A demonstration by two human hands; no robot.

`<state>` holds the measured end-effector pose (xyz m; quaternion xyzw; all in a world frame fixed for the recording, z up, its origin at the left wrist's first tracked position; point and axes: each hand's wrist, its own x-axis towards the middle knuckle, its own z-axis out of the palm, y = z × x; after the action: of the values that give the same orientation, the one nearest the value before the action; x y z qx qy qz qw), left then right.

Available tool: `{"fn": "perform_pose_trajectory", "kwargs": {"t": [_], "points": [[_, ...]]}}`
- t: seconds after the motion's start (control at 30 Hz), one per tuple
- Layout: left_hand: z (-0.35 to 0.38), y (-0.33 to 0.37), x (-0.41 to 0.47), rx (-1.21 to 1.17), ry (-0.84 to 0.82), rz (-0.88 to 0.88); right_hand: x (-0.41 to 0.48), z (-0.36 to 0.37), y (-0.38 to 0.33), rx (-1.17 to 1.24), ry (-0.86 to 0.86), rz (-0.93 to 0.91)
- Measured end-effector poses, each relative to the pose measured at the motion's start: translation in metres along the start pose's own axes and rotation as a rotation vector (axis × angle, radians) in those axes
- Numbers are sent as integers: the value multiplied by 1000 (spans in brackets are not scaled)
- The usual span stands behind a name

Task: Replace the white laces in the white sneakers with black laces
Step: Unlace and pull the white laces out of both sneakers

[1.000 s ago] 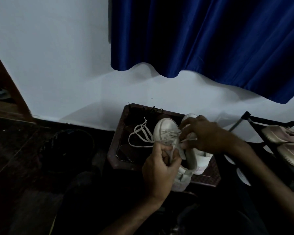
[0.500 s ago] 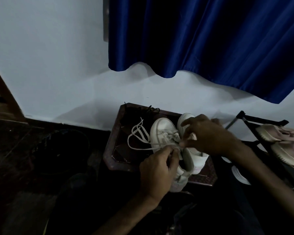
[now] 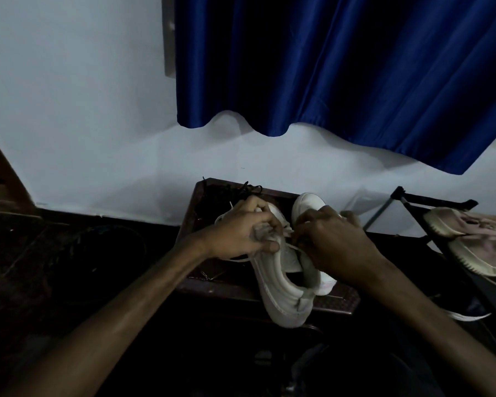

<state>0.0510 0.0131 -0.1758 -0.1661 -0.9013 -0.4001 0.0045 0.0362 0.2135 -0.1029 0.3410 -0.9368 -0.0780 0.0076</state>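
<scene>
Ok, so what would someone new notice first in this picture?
At centre, the left hand grips a white sneaker over the dark table, while the right hand pinches its white lace. Above them, a deep blue curtain hangs against the pale wall.

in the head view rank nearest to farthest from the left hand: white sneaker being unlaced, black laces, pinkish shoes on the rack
1. white sneaker, in the grip of the left hand
2. black laces, just behind, at the back of the table
3. pinkish shoes, far right on the rack
</scene>
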Motion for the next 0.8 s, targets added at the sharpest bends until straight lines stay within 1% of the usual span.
{"fn": "perform_pose_trajectory", "kwargs": {"t": [0.07, 0.13, 0.23, 0.3, 0.37, 0.4, 0.47, 0.53, 0.6, 0.63, 0.7, 0.73, 0.8], "points": [[-2, 3, 1, 114, 20, 13, 6, 3, 1, 43, -17, -30], [7, 6, -3, 209, 78, 18, 15, 9, 5, 207, -22, -115], [13, 7, -15, 198, 173, 40, 25, 11, 14, 409, -131, -182], [12, 7, -22, 187, 163, 39, 25, 8, 18, 528, -225, -184], [12, 7, -24, 188, 168, 19, 23, 5, 17, 633, -248, -180], [13, 8, -24, 196, 181, 11, 24, 4, 18, 638, -212, -173], [14, 10, -24, 215, 202, 1, 26, -1, 26, 530, -99, -121], [14, 10, -25, 220, 214, -2, 26, -13, 44, 423, 51, 12], [15, 9, -25, 226, 227, 2, 25, -26, 59, 379, 210, 156], [16, 9, -25, 227, 230, 3, 24, -30, 62, 346, 246, 203], [18, 9, -24, 227, 231, -3, 20, -31, 53, 245, 192, 198], [18, 9, -24, 225, 232, -9, 19, -29, 45, 211, 143, 143], [19, 10, -23, 215, 233, -22, 17, -25, 21, 222, 81, -9]]}}
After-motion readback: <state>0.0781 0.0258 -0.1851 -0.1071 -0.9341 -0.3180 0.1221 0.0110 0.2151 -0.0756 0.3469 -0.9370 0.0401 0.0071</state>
